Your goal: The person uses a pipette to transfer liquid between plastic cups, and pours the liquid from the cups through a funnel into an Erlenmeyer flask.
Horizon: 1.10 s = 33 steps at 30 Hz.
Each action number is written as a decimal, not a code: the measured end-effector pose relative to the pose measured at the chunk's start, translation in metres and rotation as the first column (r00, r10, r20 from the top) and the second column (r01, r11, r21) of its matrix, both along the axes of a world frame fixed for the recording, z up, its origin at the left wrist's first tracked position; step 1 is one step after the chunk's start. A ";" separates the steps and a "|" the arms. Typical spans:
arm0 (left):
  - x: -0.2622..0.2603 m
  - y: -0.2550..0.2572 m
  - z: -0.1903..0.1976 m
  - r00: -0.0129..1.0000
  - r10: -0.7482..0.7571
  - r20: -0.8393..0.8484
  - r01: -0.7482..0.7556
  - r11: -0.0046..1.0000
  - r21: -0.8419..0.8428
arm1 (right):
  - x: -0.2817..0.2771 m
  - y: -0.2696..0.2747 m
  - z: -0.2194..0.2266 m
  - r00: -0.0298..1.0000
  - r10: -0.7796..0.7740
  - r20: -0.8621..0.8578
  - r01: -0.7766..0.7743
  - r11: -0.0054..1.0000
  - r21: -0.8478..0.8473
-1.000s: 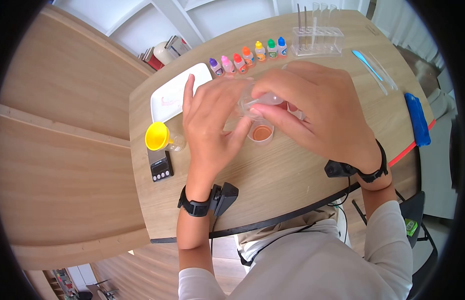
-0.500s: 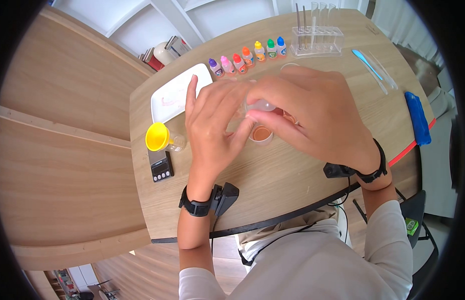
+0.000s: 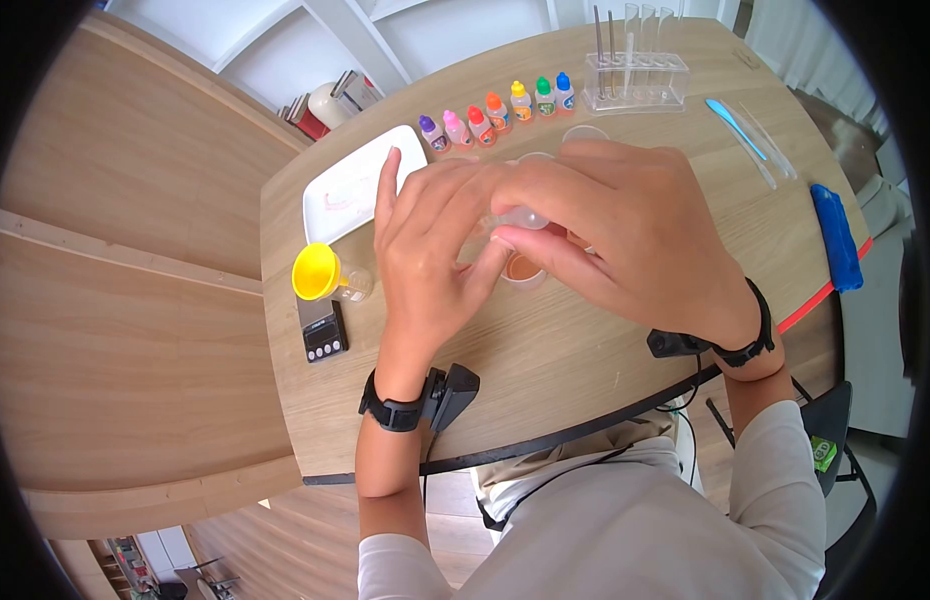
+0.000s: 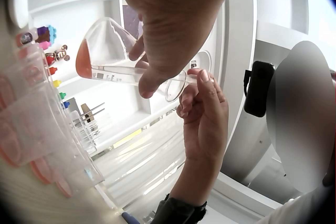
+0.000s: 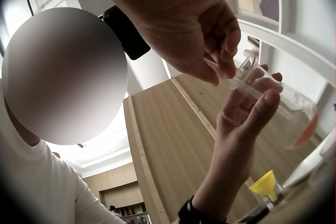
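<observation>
My left hand (image 3: 425, 235) grips a clear conical flask (image 4: 107, 40) by its neck, fingers and thumb around the glass. The flask is tipped well over, and reddish-orange liquid (image 4: 83, 60) pools in its base. Through the flask's mouth runs a clear plastic dropper (image 4: 118, 75) with markings on its stem, its tip at the liquid. My right hand (image 3: 625, 215) pinches the dropper's bulb (image 3: 525, 216) between thumb and fingers, just outside the mouth. In the head view both hands mostly hide the flask. Below them stands a small cup of orange liquid (image 3: 522, 270).
Several clear cups (image 4: 31, 103) stand under the hands. Dropper bottles (image 3: 496, 113) line the back beside a test tube rack (image 3: 635, 85). A white tray (image 3: 385, 150), yellow funnel (image 3: 315, 272) and small scale (image 3: 325, 338) are left; blue tweezers (image 3: 735, 128) lie right.
The right hand has shifted slightly left, closer to the left hand. The dropper's stem, visible in the head view a second ago, is now hidden there.
</observation>
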<state>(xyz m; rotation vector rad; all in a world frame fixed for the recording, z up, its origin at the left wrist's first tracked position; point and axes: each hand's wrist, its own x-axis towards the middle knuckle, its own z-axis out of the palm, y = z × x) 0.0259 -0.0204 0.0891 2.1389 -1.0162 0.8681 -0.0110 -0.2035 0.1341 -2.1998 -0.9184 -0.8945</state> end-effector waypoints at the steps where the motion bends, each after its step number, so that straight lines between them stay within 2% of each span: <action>1: 0.000 0.000 0.000 1.000 0.000 0.000 0.000 1.000 0.000 | 0.000 0.000 0.000 1.000 0.000 0.000 0.000 1.000 0.000; 33: 0.001 0.000 -0.002 1.000 -0.012 -0.010 0.012 1.000 0.007 | -0.001 0.003 -0.002 1.000 -0.007 0.003 0.007 1.000 -0.006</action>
